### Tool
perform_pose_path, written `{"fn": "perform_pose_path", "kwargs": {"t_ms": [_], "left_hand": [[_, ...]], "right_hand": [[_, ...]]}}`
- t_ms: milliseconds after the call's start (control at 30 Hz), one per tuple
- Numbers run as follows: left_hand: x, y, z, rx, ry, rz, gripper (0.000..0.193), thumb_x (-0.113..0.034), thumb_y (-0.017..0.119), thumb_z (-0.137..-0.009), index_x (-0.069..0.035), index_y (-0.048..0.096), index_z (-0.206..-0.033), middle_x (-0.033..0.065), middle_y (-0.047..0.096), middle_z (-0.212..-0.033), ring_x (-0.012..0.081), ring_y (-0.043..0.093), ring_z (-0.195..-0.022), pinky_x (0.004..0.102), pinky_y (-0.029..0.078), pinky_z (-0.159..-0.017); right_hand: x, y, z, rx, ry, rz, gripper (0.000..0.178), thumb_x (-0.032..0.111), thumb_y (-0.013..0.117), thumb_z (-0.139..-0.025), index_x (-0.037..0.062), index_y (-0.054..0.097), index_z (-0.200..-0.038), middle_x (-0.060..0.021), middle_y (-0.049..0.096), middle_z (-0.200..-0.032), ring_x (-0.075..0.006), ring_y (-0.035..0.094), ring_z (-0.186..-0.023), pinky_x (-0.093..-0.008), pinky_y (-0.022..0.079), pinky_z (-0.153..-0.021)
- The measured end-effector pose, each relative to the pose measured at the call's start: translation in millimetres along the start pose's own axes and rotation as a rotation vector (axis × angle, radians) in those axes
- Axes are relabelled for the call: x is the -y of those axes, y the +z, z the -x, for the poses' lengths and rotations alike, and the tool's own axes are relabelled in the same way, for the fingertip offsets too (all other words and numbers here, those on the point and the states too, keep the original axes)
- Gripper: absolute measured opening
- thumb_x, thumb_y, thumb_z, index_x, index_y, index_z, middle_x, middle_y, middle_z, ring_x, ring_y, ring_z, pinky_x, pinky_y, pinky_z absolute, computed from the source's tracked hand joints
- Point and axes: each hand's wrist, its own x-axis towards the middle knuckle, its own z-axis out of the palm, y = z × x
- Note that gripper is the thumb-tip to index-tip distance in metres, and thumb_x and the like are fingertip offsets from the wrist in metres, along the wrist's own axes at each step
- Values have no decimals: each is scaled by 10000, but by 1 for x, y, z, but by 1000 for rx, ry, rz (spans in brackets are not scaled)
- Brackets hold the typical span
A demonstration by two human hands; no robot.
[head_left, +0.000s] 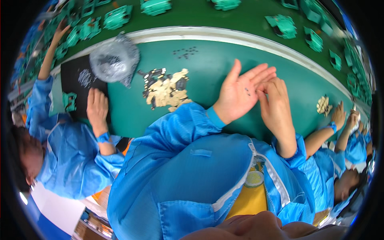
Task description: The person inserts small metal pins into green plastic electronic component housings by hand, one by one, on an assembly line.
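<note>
My left hand (241, 93) is turned palm up with its fingers stretched out flat. A few tiny dark pieces (247, 92) rest on its palm. Close beside it, my right hand (276, 105) has thumb and forefinger pinched together at the left fingers' edge; what is between them is too small to make out. To the left on the green table (160, 126) lies a pile of cream-coloured and black small parts (166, 89). Several small dark pieces (185, 52) are scattered beyond that pile.
A clear plastic bag (114, 60) stands by a black mat (76, 74) at the left, where a co-worker's hand (97, 106) rests. Green plastic housings (118, 17) line the dark green belt past the pale rail (192, 33). Another cream pile (323, 106) lies near co-workers at the right.
</note>
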Motion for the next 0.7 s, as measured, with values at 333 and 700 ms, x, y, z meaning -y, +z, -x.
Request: {"fn": "perform_pose_path", "kwargs": {"t_ms": [333, 700], "left_hand": [[-8, 9, 6, -16, 100, 25, 797, -592, 352, -988, 28, 284, -1485, 157, 388, -1497, 240, 375, -1378, 366, 284, -1144], [-6, 4, 5, 17, 112, -93, 804, -610, 281, -996, 28, 284, -1487, 194, 288, -1556, 297, 269, -1444, 412, 201, -1193]], "right_hand": [[8, -34, -61, 238, 16, -50, 112, -27, 642, -779, -29, 563, -857, -164, 539, -862, -331, 541, -847, -406, 448, -738], [16, -12, -26, 174, 26, 68, 88, -12, 673, -766, -19, 608, -825, -152, 579, -831, -323, 555, -826, -406, 462, -725]]}}
